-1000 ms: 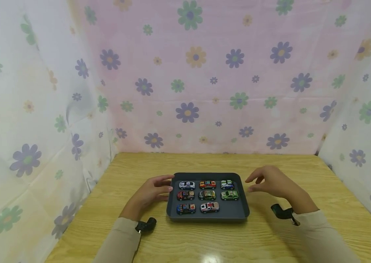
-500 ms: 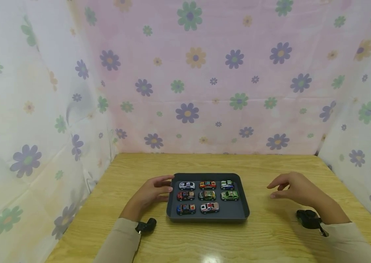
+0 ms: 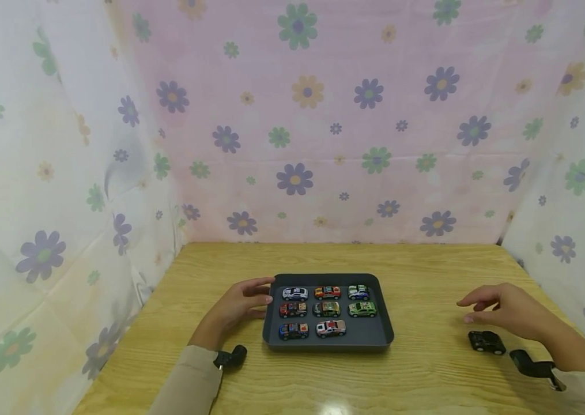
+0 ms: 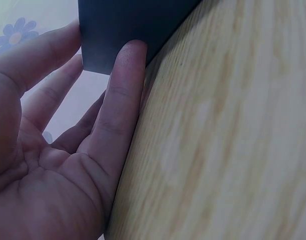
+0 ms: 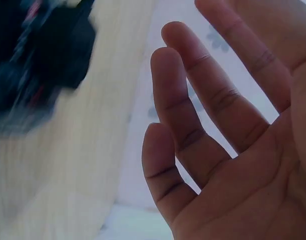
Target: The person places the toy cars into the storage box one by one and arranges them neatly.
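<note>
In the head view my left hand touches the left side of a dark grey tray. Its fairly straight fingers rest against the tray's outer wall in the left wrist view. Several small toy cars sit inside, among them a white car, a green car and a white-and-red car. Right of the tray, my right hand hovers above the table with loosely bent fingers and holds nothing. A black toy car stands just below it; a dark blurred shape fills the right wrist view's upper left.
The wooden table carries the tray near its middle. Flowered cloth hangs behind the table and along both sides. Black wrist cameras sit on both wrists, the right camera close to the black car.
My right hand has moved rightward, away from the tray. The black toy car now shows fully, beside the wrist camera. The left hand, tray and cars in it have stayed put.
</note>
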The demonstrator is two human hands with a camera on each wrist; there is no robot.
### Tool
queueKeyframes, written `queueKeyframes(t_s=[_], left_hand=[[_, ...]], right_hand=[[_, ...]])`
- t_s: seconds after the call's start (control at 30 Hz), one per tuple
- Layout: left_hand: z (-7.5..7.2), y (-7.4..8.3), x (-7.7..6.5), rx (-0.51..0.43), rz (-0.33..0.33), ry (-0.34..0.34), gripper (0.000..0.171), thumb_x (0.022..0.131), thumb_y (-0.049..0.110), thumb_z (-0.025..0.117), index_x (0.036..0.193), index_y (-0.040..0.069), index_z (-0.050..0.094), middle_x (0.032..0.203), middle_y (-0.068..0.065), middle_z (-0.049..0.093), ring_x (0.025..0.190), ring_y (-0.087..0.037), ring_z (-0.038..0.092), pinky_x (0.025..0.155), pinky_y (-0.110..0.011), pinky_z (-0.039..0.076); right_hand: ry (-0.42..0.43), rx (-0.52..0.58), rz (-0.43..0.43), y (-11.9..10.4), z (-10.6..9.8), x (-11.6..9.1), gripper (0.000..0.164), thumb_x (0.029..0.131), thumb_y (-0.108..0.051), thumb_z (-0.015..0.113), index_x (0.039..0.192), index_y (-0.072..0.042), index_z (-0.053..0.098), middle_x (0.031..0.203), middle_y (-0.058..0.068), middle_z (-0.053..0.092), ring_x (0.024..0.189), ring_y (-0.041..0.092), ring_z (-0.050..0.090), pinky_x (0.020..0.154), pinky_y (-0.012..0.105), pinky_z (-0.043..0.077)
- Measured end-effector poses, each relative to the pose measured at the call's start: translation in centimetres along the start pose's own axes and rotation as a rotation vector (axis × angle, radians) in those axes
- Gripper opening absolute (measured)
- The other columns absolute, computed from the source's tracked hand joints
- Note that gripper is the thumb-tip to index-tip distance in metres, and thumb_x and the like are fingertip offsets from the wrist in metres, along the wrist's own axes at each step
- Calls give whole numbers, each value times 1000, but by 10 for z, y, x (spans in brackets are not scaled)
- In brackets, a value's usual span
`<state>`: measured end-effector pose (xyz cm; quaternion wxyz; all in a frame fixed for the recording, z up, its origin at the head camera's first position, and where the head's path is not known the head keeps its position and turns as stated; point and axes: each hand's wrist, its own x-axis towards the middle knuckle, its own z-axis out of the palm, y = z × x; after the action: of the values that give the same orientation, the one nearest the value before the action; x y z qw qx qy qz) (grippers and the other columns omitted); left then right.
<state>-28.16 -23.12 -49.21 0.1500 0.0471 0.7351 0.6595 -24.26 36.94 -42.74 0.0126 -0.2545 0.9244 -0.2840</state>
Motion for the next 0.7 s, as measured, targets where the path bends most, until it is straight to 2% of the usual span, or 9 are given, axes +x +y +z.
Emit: queueKeyframes(t_s=[0.13,0.2,0.37,0.47,0.6,0.7], left_hand=[[0,-1,-1,-3,-4,4,60,95,17,76,151,21,55,152,-19,52,120,-29,68,94,-44,62],[0,-2,-1,-11,-1,-1,60,96,16,76,151,21,55,153,-19,51,120,-29,67,94,-45,62],[0,-1,0,-22,20,-28,59,97,14,74,152,19,53,154,-21,49,122,-30,66,95,-45,62],[1,0,-1,-21,22,-29,59,98,13,73,153,19,53,155,-21,47,123,-30,66,95,-44,62],[1,0,-2,-22,16,-19,58,98,12,73,152,20,54,156,-21,47,123,-30,66,95,-44,62],[1,0,-2,-21,18,-20,58,98,11,72,152,19,53,156,-21,47,123,-31,66,95,-45,62]], right_hand=[[4,-1,37,13,-4,-13,29,94,-27,78,120,-15,77,119,7,74,95,7,66,68,25,56],[-6,8,71,18,-6,-19,30,94,-28,78,122,-16,76,123,5,73,100,9,66,70,25,57],[-81,130,105,32,-7,-33,33,99,-21,72,129,-7,72,121,-16,71,97,2,63,69,26,56],[-121,213,90,37,-5,-38,36,100,-16,70,132,0,69,120,-22,70,93,2,63,67,26,56],[-149,283,63,41,-1,-40,38,99,-12,71,132,5,66,119,-22,72,89,7,67,66,27,58],[-166,303,35,44,2,-40,39,97,-9,72,130,9,65,112,-13,76,86,9,69,65,26,58]])
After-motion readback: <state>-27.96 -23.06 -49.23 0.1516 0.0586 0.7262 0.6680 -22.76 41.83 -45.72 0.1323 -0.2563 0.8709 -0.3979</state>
